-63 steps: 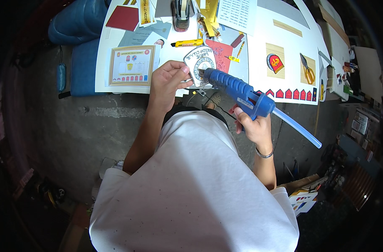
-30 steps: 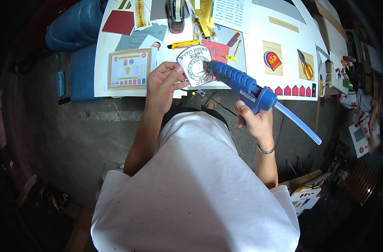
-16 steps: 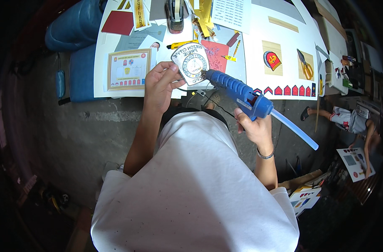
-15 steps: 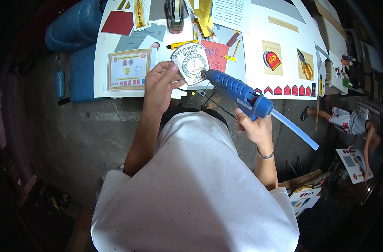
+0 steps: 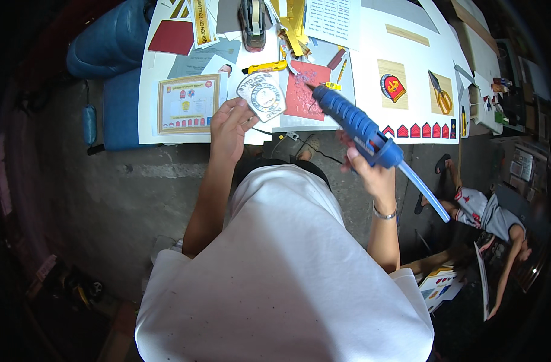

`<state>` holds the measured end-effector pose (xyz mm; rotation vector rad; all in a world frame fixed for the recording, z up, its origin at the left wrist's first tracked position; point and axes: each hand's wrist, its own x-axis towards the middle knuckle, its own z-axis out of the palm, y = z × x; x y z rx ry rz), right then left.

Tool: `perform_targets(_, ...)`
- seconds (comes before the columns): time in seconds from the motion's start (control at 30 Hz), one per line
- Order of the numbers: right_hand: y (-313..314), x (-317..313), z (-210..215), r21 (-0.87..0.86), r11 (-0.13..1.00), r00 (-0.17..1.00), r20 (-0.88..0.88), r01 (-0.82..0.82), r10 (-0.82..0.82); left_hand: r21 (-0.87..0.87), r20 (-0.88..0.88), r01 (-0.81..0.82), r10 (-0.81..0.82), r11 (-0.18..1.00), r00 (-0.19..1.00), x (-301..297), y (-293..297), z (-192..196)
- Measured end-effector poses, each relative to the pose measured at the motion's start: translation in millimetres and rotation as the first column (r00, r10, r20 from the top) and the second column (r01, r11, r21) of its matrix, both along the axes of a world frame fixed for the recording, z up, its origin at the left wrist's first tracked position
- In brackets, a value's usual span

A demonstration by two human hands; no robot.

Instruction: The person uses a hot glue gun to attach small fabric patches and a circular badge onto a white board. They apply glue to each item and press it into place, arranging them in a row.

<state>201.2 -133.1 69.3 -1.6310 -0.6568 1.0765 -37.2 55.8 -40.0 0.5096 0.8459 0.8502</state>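
Observation:
Between the thumb and fingers of my left hand [image 5: 232,123] is a shield-shaped embroidered patch [image 5: 263,98], its pale back side facing up. My right hand [image 5: 367,166] grips a blue hot glue gun [image 5: 355,125] by its handle, and a long translucent glue stick [image 5: 424,192] sticks out of its rear. The gun's nozzle points up and left, apart from the patch, over a red sheet [image 5: 305,90] with scraps on it. A yellow cutter knife [image 5: 267,67] lies just beyond the patch.
The white table [image 5: 367,108] holds a framed certificate [image 5: 189,104], a tape dispenser [image 5: 253,27], orange-handled scissors [image 5: 441,93] and a white board with a red badge [image 5: 393,87]. A blue padded seat [image 5: 106,45] stands at left. Another person [image 5: 490,208] bends over a board at right.
The glue gun's nozzle has moved away from the patch, to the right. The patch has shifted slightly left and tilted in my left hand. The other person has tilted their board.

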Motion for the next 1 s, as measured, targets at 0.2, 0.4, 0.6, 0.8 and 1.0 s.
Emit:
perform_targets(0.2,22,30,-133,-0.108,0.994,0.991,0.130,0.021,-0.007,0.258,-0.256,-0.135,0.203,0.957,0.945,-42,32,17)
perform_targets(0.4,25,29,-258,-0.183,0.982,0.917,0.397,0.045,0.032,0.339,-0.196,-0.148,0.223,0.929,0.955,-67,40,61)
perform_targets(0.6,40,30,-285,-0.116,0.993,0.827,0.558,0.004,0.061,0.251,-0.225,-0.051,0.110,0.967,0.968,-70,34,66)
perform_targets(0.8,30,18,-286,-0.043,0.989,0.616,0.786,0.144,-0.056,0.266,-0.254,0.058,0.012,0.962,0.967,-63,33,63)
perform_targets(1.0,-12,-86,-194,-0.095,0.869,0.641,0.715,0.485,-0.279,0.479,-0.491,0.227,0.044,0.848,0.870,-35,18,72)
